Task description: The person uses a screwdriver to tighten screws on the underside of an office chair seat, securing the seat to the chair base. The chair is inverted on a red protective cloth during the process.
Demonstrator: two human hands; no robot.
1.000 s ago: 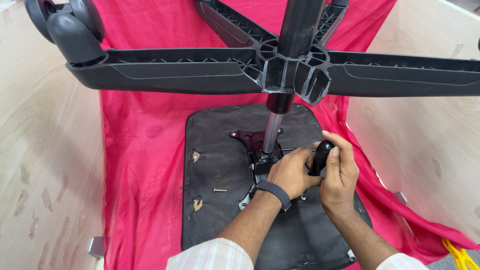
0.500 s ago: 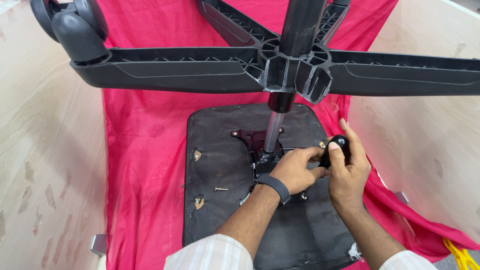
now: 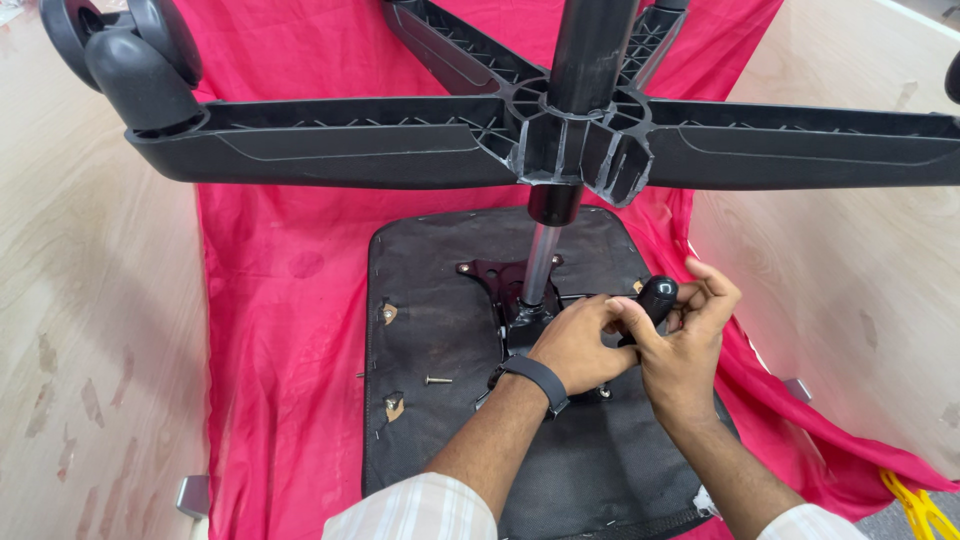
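An office chair lies upside down, its black seat underside [image 3: 440, 300] resting on a red cloth [image 3: 280, 290]. The black star base [image 3: 560, 140] and a metal gas column [image 3: 540, 265] stand up toward me. My left hand [image 3: 575, 345], with a black wristband, is closed on the lever rod beside the seat's metal mechanism plate [image 3: 495, 275]. My right hand [image 3: 685, 345] pinches the black knob [image 3: 657, 295] at the lever's end with its fingertips. The rod itself is mostly hidden under my fingers.
A loose screw [image 3: 438, 380] lies on the seat underside, left of my left wrist. Black caster wheels [image 3: 130, 60] sit at the base's left arm end. Pale wooden panels [image 3: 90, 300] flank the cloth. A yellow object [image 3: 915, 500] shows at the bottom right.
My right hand has loosened from a full grip over the knob to a fingertip hold, and the knob now shows above my fingers. My left hand has stayed at the lever rod.
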